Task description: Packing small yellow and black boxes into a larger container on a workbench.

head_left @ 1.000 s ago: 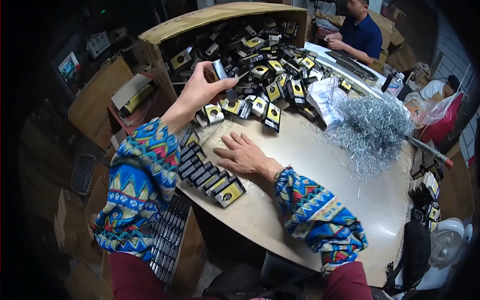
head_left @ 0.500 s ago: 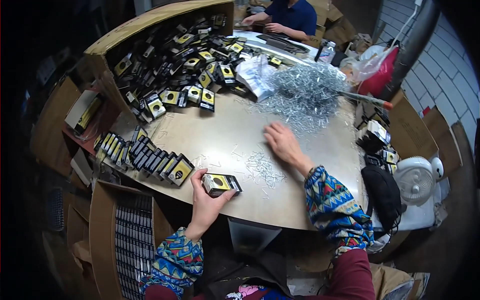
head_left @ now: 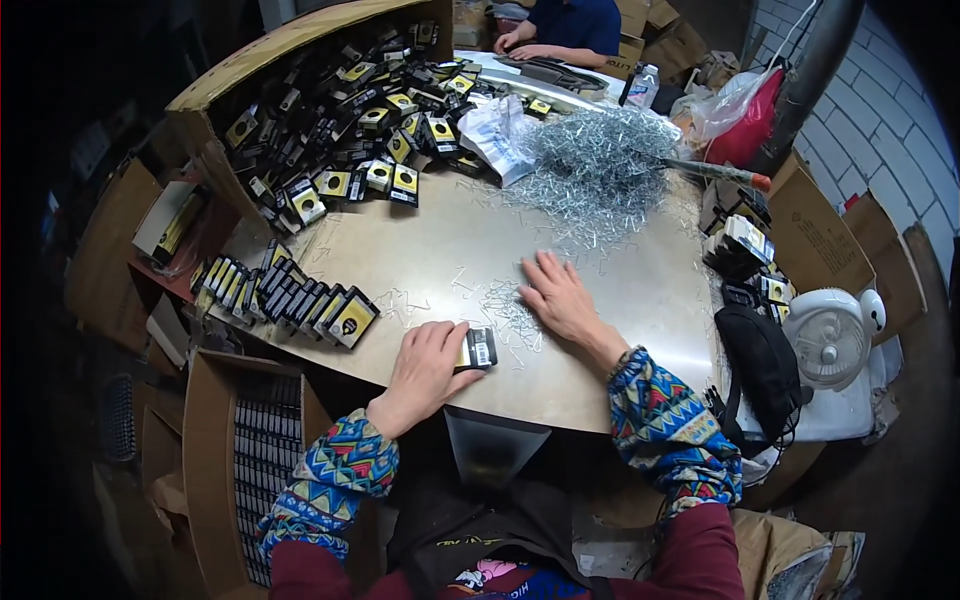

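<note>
My left hand is wrapped over a small black-and-yellow box near the table's front edge; its fingers hide most of the box. My right hand lies spread on the tabletop with the fingers apart. Beside its fingertips is a loose scatter of small bent wire hooks. Farther back rises a large heap of the same silvery hooks. To the left of my left hand, a row of similar boxes stands leaning on one another.
An upturned carton spills many boxes at the back left. Below left, an open carton holds packed boxes. At right are a white fan and a black bag. A co-worker sits across the table.
My left hand has turned from gripping the box's sides to covering it from above. My right hand has shifted slightly toward me, and its fingers have spread by the scattered hooks.
</note>
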`<state>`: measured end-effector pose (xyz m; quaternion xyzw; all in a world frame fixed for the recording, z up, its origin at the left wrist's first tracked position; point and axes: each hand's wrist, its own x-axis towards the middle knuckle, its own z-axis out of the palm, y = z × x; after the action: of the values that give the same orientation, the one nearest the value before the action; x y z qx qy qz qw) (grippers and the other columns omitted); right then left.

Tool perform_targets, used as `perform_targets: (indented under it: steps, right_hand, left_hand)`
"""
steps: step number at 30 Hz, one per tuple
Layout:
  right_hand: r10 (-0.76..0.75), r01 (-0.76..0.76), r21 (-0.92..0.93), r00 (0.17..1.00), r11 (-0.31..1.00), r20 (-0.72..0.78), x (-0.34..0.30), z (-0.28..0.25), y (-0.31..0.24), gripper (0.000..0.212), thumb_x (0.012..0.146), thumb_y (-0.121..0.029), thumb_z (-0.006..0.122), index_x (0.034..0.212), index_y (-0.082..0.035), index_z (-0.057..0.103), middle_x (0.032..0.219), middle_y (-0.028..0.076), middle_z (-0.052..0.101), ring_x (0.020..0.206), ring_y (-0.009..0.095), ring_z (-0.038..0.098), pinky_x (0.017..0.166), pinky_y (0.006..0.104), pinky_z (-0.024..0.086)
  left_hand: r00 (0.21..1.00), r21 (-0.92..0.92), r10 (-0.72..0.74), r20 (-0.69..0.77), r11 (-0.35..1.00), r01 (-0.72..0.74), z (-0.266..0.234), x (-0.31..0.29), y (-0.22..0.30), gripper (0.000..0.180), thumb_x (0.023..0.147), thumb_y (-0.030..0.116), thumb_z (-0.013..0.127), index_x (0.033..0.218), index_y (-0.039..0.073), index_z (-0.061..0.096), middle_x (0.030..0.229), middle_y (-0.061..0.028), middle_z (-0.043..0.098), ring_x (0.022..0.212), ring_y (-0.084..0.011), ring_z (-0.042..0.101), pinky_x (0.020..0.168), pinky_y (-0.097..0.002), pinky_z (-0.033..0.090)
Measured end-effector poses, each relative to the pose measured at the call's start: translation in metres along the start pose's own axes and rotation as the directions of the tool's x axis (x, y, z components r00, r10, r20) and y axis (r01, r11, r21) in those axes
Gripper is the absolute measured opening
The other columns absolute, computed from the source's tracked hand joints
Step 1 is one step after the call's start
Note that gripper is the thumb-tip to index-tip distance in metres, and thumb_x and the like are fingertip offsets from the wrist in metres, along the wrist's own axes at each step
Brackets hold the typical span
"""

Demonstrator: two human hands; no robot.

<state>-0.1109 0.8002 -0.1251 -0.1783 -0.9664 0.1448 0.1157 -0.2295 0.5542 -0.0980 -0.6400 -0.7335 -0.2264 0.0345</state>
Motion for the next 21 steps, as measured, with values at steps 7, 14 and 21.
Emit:
perform_targets:
  steps: [7,14,21]
  right_hand:
    - [-0.245,0.237,0.116,0.968,0.965,0.061,0.032,0.031,-0.062,0.056,0.099,-0.045,0.043,0.144,-0.010,0.041,0.151,0.022,0.033,0.143,0.036,0.026,0.116,0.0495,0.020]
    - [-0.550,0.546,0.068,0.823,0.835,0.141,0.038,0.036,-0.107,0.049,0.099,-0.045,0.044,0.141,-0.019,0.046,0.149,0.014,0.038,0.141,0.036,0.029,0.114,0.0555,0.022]
    - [-0.162,0.199,0.377,0.978,0.905,-0.128,-0.003,0.013,-0.039,0.040,0.097,-0.030,0.055,0.130,-0.007,0.058,0.143,0.021,0.046,0.139,0.036,0.035,0.116,0.0502,0.020]
  left_hand:
    - [0.863,-0.559,-0.500,0.074,0.696,0.451,-0.024,-0.033,0.029,0.068,0.074,0.026,0.083,0.121,-0.001,0.043,0.106,-0.0154,0.057,0.096,-0.0229,0.059,0.084,-0.0323,0.049]
    - [0.732,-0.821,-0.643,0.226,0.279,0.499,-0.017,-0.099,0.030,0.069,0.077,0.018,0.081,0.129,0.001,0.038,0.113,-0.0052,0.049,0.102,-0.0120,0.048,0.090,-0.0266,0.043]
    - [0.565,-0.872,-0.683,0.463,-0.237,0.429,0.004,-0.157,0.016,0.045,0.088,0.010,0.065,0.129,-0.002,0.050,0.120,-0.0112,0.059,0.099,-0.0169,0.063,0.082,-0.0283,0.053]
